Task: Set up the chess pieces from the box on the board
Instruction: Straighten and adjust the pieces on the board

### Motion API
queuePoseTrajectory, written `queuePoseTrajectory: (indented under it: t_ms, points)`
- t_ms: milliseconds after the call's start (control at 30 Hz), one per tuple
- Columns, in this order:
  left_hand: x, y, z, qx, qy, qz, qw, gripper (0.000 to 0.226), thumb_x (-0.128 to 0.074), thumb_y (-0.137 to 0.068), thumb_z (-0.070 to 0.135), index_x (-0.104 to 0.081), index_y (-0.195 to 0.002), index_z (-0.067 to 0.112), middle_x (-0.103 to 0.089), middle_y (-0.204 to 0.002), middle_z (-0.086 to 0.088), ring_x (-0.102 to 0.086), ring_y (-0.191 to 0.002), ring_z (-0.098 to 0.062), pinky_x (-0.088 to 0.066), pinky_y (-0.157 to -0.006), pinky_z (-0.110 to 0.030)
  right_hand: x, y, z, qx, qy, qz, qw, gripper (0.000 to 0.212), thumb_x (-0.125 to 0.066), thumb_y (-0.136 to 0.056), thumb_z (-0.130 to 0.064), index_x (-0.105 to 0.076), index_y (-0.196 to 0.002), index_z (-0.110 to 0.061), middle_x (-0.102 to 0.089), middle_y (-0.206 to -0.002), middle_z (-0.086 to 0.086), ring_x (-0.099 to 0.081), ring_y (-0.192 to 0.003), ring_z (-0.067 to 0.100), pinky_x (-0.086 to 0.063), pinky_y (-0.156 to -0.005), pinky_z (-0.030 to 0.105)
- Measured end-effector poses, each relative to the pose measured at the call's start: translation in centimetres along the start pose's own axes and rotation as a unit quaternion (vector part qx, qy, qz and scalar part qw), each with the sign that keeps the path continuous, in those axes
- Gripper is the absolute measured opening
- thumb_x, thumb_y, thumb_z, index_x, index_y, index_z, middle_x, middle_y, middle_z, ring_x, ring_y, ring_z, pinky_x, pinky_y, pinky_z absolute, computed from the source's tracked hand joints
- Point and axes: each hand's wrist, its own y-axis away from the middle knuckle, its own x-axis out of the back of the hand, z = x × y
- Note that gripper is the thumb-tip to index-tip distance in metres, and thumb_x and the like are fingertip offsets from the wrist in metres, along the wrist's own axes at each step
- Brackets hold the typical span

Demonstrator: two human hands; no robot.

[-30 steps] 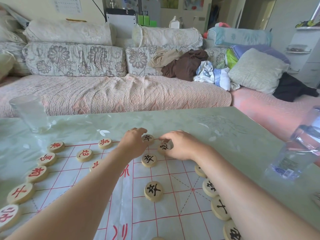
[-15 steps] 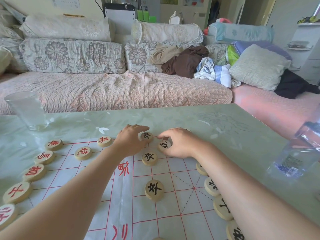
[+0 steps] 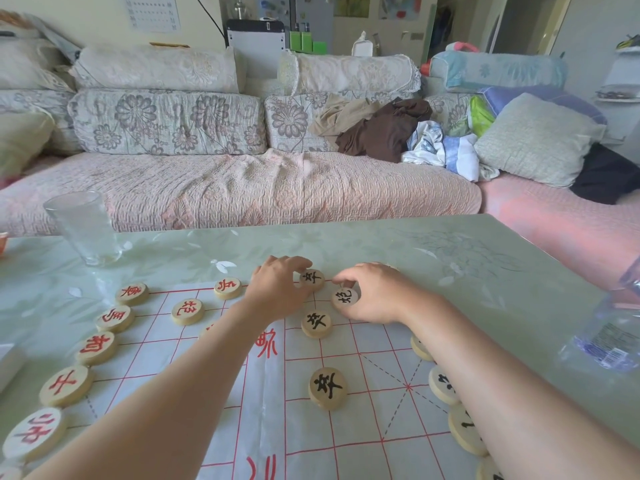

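Clock is on the board (image 3: pixel 363 427), 12 = away from us. It lies sideways: red camp at 9, black at 3, so each back rank runs along a side edge. Both hands are at 12. The left hand (image 3: pixel 277 289) has its fingers curled, index and thumb clamped on the far soldier (image 3: pixel 311 278). We read that as seating it on the last crossing of the soldier rank. The right hand (image 3: pixel 374 296) pinches the cannon (image 3: pixel 346 297) between thumb and index, other fingers tucked. It sits one line behind the soldiers toward 3, which is the cannon's proper row, so this is probably fine alignment. All discs are face-up, so the characters can be read. Black count: three soldiers (far, mid (image 3: pixel 317 323), near (image 3: pixel 327 388)) in one line from 12 to 6, one cannon, and four back-rank discs (image 3: pixel 443 384) at 3 to 5, half hidden by the right forearm. That makes eight. Red count: seven discs (image 3: pixel 96 348) in clear view from 11 to 7, one more peeking out beside the left forearm, and possibly another cut off at the 7 corner. Two soldiers and one cannon look to be missing on the black side; the rest we can't tell. We can't identify the box in view. Off the board on the table (image 3: pixel 450 271): one glass (image 3: pixel 83 226) at 10 and one bottle (image 3: pixel 609 334) at 3.
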Motion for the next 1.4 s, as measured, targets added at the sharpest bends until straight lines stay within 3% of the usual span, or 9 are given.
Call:
queuePoseTrajectory:
  t_ms: [400,500,600,700,767,933,1167,1267,1400]
  points:
    - [0.3,0.0,-0.2,0.008,0.002,-0.02,1.0,0.052,-0.063,-0.082,0.055,-0.054,-0.129,0.034,-0.057,-0.125,0.013,-0.045,-0.118,-0.014,-0.037,-0.098,-0.032,0.4,0.0,-0.3,-0.001,-0.007,-0.007,1.0,0.046,-0.063,-0.082,-0.047,-0.061,-0.127,-0.036,-0.063,-0.118,-0.011,-0.055,-0.116,0.014,-0.044,-0.098,0.029]
    - [0.7,0.0,-0.4,0.014,0.009,-0.027,1.0,0.055,-0.064,-0.081,0.056,-0.054,-0.13,0.033,-0.056,-0.126,0.012,-0.044,-0.12,-0.014,-0.037,-0.1,-0.032,0.7,-0.4,-0.9,-0.023,-0.031,-0.012,0.999,0.057,-0.064,-0.082,-0.046,-0.052,-0.137,-0.035,-0.056,-0.131,-0.012,-0.049,-0.124,0.012,-0.04,-0.1,0.029]
    - [0.9,-0.1,-0.8,0.018,0.012,-0.029,0.999,0.053,-0.065,-0.08,0.056,-0.057,-0.127,0.033,-0.059,-0.121,0.013,-0.047,-0.117,-0.014,-0.038,-0.102,-0.035,0.6,-1.5,-2.2,-0.032,-0.039,0.009,0.999,0.049,-0.055,-0.093,-0.044,-0.051,-0.14,-0.03,-0.054,-0.139,-0.009,-0.048,-0.129,0.017,-0.039,-0.104,0.033]
    - [1.1,-0.1,-0.9,0.024,0.031,-0.034,0.999,0.041,-0.067,-0.083,0.046,-0.062,-0.122,0.034,-0.063,-0.12,0.013,-0.052,-0.117,-0.015,-0.041,-0.102,-0.039,-0.2,-2.6,-3.3,-0.023,-0.016,-0.006,1.0,0.042,-0.045,-0.098,-0.032,-0.053,-0.139,-0.031,-0.052,-0.144,-0.002,-0.046,-0.132,0.024,-0.037,-0.107,0.038]
    - [1.1,-0.1,-0.9,0.028,0.044,-0.04,0.998,0.035,-0.067,-0.084,0.041,-0.065,-0.118,0.033,-0.066,-0.118,0.013,-0.054,-0.115,-0.015,-0.042,-0.101,-0.039,-0.6,-2.9,-3.7,-0.022,-0.01,-0.021,0.999,0.043,-0.046,-0.095,-0.021,-0.057,-0.134,-0.035,-0.055,-0.139,0.0,-0.049,-0.127,0.026,-0.039,-0.102,0.036]
    - [1.3,0.4,-0.9,0.014,0.026,-0.032,0.999,0.03,-0.065,-0.085,0.042,-0.066,-0.114,0.036,-0.066,-0.113,0.015,-0.053,-0.113,-0.014,-0.039,-0.101,-0.037,-0.7,-2.5,-3.6,-0.013,0.003,-0.025,1.0,0.049,-0.047,-0.089,-0.009,-0.063,-0.126,-0.038,-0.06,-0.13,0.001,-0.053,-0.121,0.028,-0.044,-0.1,0.038]
    - [2.1,1.4,-0.6,0.0,0.01,0.014,1.0,0.04,-0.064,-0.087,0.03,-0.058,-0.126,0.035,-0.058,-0.127,0.008,-0.043,-0.122,-0.018,-0.036,-0.1,-0.035,0.3,-1.7,-3.5,0.018,-0.017,0.033,0.999,0.041,-0.048,-0.097,-0.02,-0.057,-0.135,-0.032,-0.055,-0.139,-0.004,-0.048,-0.129,0.021,-0.038,-0.106,0.037]
    - [2.8,2.9,0.1,-0.025,0.036,0.028,0.999,0.033,-0.063,-0.087,0.021,-0.063,-0.117,0.033,-0.06,-0.11,0.011,-0.05,-0.104,-0.012,-0.039,-0.084,-0.024,1.5,-0.7,-4.0,0.035,-0.03,0.038,0.998,0.032,-0.054,-0.093,-0.024,-0.067,-0.12,-0.034,-0.065,-0.121,-0.01,-0.054,-0.117,0.017,-0.042,-0.099,0.032]
    - [2.6,5.4,1.3,-0.028,0.078,-0.035,0.996,0.03,-0.06,-0.083,0.011,-0.063,-0.106,0.032,-0.061,-0.097,0.014,-0.057,-0.084,-0.007,-0.044,-0.075,-0.021,2.4,1.4,-5.2,0.045,0.003,-0.003,0.999,0.024,-0.065,-0.081,-0.045,-0.071,-0.102,-0.036,-0.068,-0.1,-0.014,-0.062,-0.096,0.014,-0.051,-0.082,0.03]
